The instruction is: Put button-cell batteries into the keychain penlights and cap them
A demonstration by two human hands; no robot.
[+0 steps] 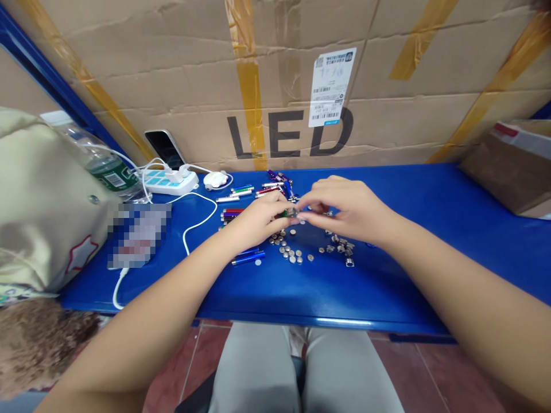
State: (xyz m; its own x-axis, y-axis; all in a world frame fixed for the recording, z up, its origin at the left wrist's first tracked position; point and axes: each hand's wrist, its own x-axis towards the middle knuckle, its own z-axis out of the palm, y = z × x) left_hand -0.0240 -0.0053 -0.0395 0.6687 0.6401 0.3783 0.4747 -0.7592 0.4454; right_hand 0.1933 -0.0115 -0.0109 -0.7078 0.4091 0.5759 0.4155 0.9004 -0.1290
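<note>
1. Left hand (256, 221): fingers curled almost closed, with a small green cylinder (289, 213) pinched at the tips, just above a blue steel shelf (408, 275).
2. Right hand (344, 209): fingers partly curled, tips up against the far end of the same cylinder and just beside the left fingertips. Grip not determinable; contact area hidden by the fingers.
3. Small green cylinder: between both hands, above the middle of the shelf, largely obscured.
4. Silver button cells (289, 250): loose scatter on the shelf directly below the hands.
5. Small ribbed metal caps (342, 246): looser cluster under the right hand, several standing on end, close beside the button cells.
6. Slim coloured metal tubes (232, 213): in red, silver and green, lying roughly parallel, left of the hands and beyond them. Two blue tubes (247, 257): apart from these, near the left wrist.
7. At the rear left of the shelf: white power strip (169, 182) with plugged-in white cable (200, 215), and smartphone (163, 149) propped against a cardboard carton printed LED (288, 135). Carton bearing a shipping label (329, 86).
8. At the left edge: water bottle (105, 169), partly behind a beige bag (43, 201). Pixelated object (138, 235) flat on the shelf, unidentifiable.
9. At the right end of the shelf: brown parcel (508, 172).
</note>
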